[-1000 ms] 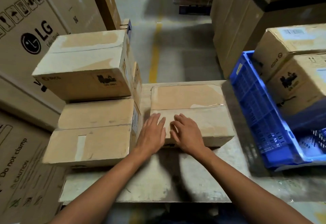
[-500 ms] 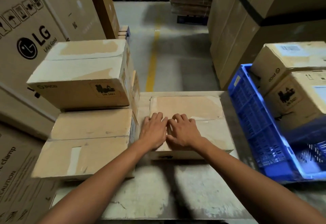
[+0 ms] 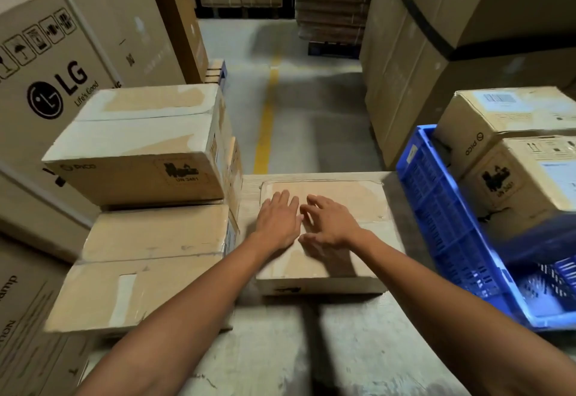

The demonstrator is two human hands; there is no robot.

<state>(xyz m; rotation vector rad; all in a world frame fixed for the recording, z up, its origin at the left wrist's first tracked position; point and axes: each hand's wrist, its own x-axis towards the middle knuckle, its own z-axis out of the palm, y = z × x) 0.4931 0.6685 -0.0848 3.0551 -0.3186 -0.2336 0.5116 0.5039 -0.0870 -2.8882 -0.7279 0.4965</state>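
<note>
A flat taped cardboard box (image 3: 349, 196) lies on the pale table (image 3: 311, 349) in front of me. My left hand (image 3: 279, 219) rests palm down on the box's top, fingers straight and together. Just to its right, my right hand (image 3: 332, 222) hovers over or lightly touches the box top with fingers spread. Neither hand holds anything. Both hands sit near the middle of the lid, side by side.
Two stacked cardboard boxes (image 3: 146, 146) stand on the table's left. A blue plastic crate (image 3: 452, 233) holding two boxes (image 3: 530, 177) sits at the right. Large cartons (image 3: 46, 68) line both sides of a floor aisle with a yellow line (image 3: 265, 127).
Both hands have slid forward across the box top, from its near edge toward its middle. The right hand's fingers have spread. The camera has tilted up a little.
</note>
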